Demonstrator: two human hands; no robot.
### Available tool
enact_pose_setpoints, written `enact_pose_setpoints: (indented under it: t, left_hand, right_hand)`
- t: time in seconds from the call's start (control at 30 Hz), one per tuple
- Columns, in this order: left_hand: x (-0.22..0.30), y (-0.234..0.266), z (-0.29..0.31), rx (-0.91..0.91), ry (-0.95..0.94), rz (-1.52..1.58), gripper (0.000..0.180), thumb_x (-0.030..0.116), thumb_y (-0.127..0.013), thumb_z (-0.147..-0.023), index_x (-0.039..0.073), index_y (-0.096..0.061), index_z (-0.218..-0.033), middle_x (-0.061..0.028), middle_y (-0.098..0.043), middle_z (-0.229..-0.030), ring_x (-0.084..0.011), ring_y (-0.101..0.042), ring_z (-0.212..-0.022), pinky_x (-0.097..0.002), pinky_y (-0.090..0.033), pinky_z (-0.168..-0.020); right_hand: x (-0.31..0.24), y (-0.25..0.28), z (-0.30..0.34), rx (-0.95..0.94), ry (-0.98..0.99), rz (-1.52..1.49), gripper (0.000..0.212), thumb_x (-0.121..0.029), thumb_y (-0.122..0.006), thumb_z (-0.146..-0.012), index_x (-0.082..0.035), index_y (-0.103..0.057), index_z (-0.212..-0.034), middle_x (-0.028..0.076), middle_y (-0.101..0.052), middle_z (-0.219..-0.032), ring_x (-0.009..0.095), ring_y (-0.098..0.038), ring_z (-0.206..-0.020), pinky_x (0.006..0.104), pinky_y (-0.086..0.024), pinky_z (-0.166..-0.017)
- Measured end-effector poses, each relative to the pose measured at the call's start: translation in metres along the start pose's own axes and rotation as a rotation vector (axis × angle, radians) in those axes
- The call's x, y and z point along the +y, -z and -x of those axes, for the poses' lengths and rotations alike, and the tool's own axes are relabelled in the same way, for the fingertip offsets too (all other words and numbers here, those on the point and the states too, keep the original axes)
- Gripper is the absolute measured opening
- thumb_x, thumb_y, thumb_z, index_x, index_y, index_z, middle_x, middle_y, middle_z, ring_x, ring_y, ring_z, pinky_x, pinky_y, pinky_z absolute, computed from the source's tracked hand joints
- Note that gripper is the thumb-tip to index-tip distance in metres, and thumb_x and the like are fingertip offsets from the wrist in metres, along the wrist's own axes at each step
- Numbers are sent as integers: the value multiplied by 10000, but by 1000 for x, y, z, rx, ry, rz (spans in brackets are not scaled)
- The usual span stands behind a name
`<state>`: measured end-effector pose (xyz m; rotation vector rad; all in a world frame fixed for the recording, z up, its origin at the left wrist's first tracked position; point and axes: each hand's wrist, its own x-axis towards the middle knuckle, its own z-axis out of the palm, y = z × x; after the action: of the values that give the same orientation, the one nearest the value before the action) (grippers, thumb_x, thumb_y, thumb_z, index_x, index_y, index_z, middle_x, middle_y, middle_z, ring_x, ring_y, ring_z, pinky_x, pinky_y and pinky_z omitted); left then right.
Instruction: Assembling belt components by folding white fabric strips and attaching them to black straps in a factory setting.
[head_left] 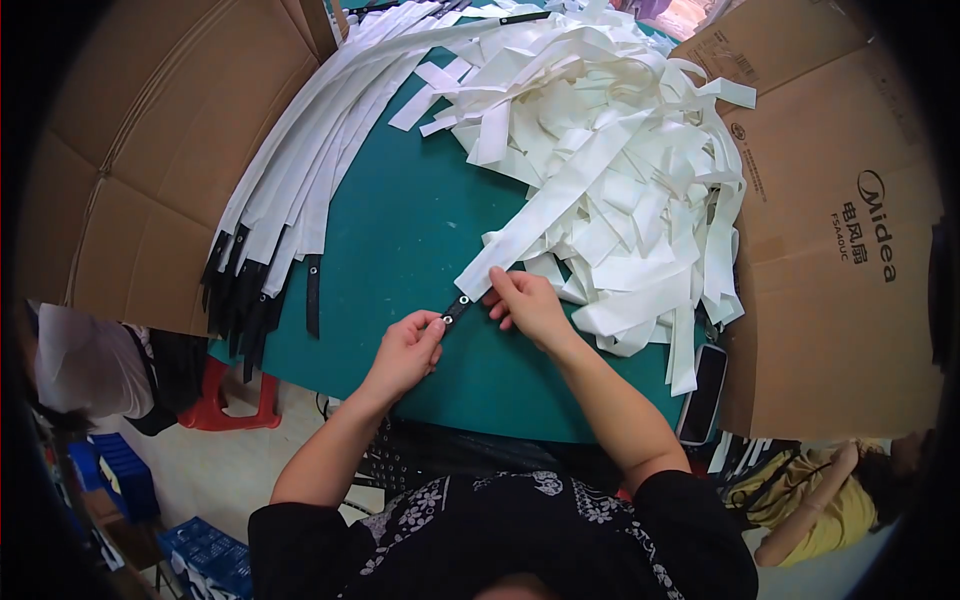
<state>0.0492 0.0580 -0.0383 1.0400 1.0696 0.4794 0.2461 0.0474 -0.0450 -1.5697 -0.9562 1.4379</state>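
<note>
A short black strap end (457,309) with round metal snaps or eyelets sticks out of a long white fabric strip (545,215). My left hand (405,352) pinches that black end between thumb and fingertips, near the table's front. Just to the right, my right hand (530,305) is closed on the white strip's edge close to the black end, thumb on top and fingers curled beneath. From there the strip runs up and right over a large tangled pile of loose white strips (640,205).
Along the left of the green table (400,215) lie several white strips with black ends (285,195). Cardboard panels (180,150) (830,260) stand on both sides. A phone-like device (705,390) leans at the right edge. A red stool (228,400) is lower left; people sit on both sides.
</note>
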Motion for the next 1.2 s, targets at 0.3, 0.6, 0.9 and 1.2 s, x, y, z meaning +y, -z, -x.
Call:
enact_pose_setpoints:
  t: [0.3,0.6,0.9,1.2]
  left_hand:
    - [12,-19,16,-99,-12,-72,555,238,-487,-883,27,-191,-1303,2,-447,-606,-58,-378,-479,-212,-354,-463]
    - [-12,-12,44,-299,118,99,318,272,-444,-902,-15,-486,-1033,-38,-534,-598,-109,-487,-448,-214,-406,-448]
    - [-22,-33,61,-245,-203,42,257,229,-411,-911,-1,-528,-898,-69,-575,-661,-160,-571,-565,-255,-460,-554]
    - [-24,-31,76,-387,-83,242,242,210,-422,-908,0,-535,-866,-70,-581,-677,-156,-574,-594,-247,-457,-595]
  right_hand:
    - [7,-17,31,-197,33,29,271,-280,-571,-834,-18,-605,-769,-15,-516,-593,47,-437,-483,196,-354,-440]
    - [-1,15,30,-176,119,23,261,-274,-550,-848,-41,-596,-739,-37,-468,-568,44,-391,-492,201,-319,-446]
    - [-12,10,67,-200,103,58,308,-297,-578,-830,-41,-565,-659,-25,-463,-552,51,-387,-479,209,-303,-436]
    - [-11,4,88,-244,127,137,299,-305,-587,-817,-24,-616,-721,-19,-503,-573,54,-411,-495,212,-334,-464]
